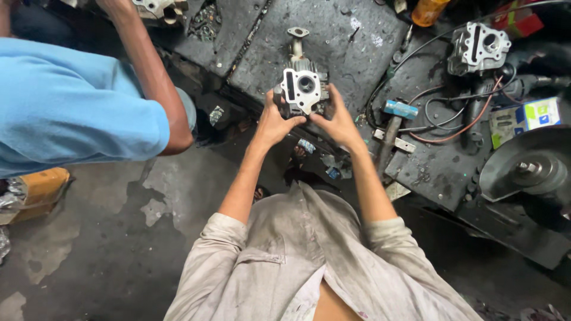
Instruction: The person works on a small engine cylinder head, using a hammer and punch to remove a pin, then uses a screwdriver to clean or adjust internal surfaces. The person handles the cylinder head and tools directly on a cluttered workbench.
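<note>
The engine cylinder head (301, 90) is off the bench (351, 41) and held up between both hands, its machined face with the round bore turned toward the camera and a short pipe stub with a flange rising from its far side. No tool is on it, so the work looks to be at a handling or inspecting stage, with nothing visibly fitted to it yet (a judgement from the pose alone).

The left hand (275, 120) grips its left lower edge, thumb over the front face and fingers curled behind. The right hand (338, 119) mirrors it on the right side, fingers wrapped round the finned body. Both forearms reach forward from grey shirt sleeves, elbows bent and tucked in.

Beyond lies the dark, oily bench; a second cylinder head (479, 47) rests at its right end among looped cables (452, 116), near a grinder disc (526, 169). To the left, another person in a blue shirt (65, 107) stretches a bare arm (151, 71) toward the bench's far edge.
</note>
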Motion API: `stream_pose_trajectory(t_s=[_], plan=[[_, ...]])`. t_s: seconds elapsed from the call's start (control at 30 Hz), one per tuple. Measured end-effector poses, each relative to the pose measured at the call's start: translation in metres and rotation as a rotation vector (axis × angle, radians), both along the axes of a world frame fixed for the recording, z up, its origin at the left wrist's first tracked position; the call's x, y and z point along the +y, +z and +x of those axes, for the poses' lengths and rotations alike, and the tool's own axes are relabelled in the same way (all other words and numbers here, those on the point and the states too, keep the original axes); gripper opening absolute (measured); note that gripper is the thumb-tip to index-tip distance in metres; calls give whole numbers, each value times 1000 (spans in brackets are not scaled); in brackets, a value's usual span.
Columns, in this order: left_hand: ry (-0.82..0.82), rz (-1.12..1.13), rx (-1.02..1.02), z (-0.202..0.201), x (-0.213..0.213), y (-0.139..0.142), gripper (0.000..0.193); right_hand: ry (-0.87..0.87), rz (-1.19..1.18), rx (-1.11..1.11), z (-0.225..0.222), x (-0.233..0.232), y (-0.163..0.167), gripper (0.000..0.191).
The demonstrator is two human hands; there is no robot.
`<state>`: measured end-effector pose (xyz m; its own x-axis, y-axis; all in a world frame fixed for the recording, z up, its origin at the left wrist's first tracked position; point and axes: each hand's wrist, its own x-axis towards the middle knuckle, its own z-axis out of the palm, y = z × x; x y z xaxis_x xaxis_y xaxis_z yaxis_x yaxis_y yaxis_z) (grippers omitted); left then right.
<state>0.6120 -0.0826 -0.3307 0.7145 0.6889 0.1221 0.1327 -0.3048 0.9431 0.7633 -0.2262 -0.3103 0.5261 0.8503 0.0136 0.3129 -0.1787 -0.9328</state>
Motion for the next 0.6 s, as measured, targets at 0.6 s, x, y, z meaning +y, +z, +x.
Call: stream_pose_trajectory(t_s=[0.6], plan=[[30, -30, 82, -18, -3, 14, 58, -328, -47, -127, -62, -10, 16, 108]])
